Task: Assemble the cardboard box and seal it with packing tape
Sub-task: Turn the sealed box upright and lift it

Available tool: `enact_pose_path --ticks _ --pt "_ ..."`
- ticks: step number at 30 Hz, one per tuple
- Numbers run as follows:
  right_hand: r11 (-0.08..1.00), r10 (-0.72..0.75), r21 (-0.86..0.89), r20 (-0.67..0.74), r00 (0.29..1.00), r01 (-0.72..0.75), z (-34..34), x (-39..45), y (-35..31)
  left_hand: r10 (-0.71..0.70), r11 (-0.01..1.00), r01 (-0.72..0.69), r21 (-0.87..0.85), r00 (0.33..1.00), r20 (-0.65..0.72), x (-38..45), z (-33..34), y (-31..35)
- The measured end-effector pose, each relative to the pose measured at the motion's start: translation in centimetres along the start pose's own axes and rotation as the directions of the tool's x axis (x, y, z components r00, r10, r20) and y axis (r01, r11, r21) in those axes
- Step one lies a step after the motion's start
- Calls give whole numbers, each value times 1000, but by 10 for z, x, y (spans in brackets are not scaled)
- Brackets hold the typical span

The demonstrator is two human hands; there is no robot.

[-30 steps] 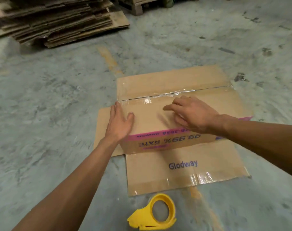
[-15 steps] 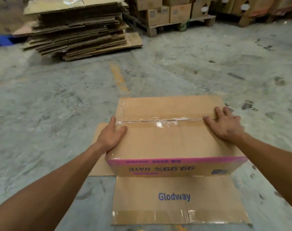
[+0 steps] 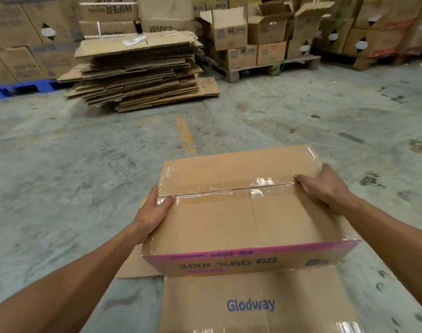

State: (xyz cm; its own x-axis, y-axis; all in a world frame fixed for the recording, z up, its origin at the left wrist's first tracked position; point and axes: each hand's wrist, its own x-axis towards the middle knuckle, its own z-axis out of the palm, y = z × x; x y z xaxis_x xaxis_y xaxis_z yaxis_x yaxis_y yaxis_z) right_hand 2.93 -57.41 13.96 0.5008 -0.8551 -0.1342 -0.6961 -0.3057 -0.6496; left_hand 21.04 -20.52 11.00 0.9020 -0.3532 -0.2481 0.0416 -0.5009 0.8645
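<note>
Both hands slid out to the box ends. Left hand grips its left end, thumb on the tape seam; right hand grips the right end. Box sits on concrete floor, well short of the flat cardboard stack.

Grey, stained concrete floor carries everything here. A faded orange line runs up its middle. Directly on it: a stack of flattened cardboard, a wooden pallet bearing boxes, a blue pallet far left.
</note>
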Motion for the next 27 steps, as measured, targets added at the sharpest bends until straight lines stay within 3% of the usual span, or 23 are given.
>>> enact_pose_path --ticks 4,8,11,16,21,27 --pt "981 -193 16 -92 977 195 -15 -20 -52 135 990 -139 -9 974 -182 -16 -42 22" --pt "841 -385 298 -254 887 451 -30 -39 -101 331 930 -366 8 832 -446 -30 -81 47" --pt "705 -431 471 -308 848 530 -36 -51 -129 405 873 -487 -23 751 -522 -37 -100 54" --pt "624 -359 729 -53 932 281 -16 -63 -120 379 888 -457 -47 786 -489 -45 -105 22" --pt "687 -283 721 156 946 86 26 -79 -67 257 958 -285 -7 874 -413 -59 -89 -33" --pt "722 -259 686 146 955 91 43 -94 -52 250 968 -238 78 901 -354 -61 -88 -72"
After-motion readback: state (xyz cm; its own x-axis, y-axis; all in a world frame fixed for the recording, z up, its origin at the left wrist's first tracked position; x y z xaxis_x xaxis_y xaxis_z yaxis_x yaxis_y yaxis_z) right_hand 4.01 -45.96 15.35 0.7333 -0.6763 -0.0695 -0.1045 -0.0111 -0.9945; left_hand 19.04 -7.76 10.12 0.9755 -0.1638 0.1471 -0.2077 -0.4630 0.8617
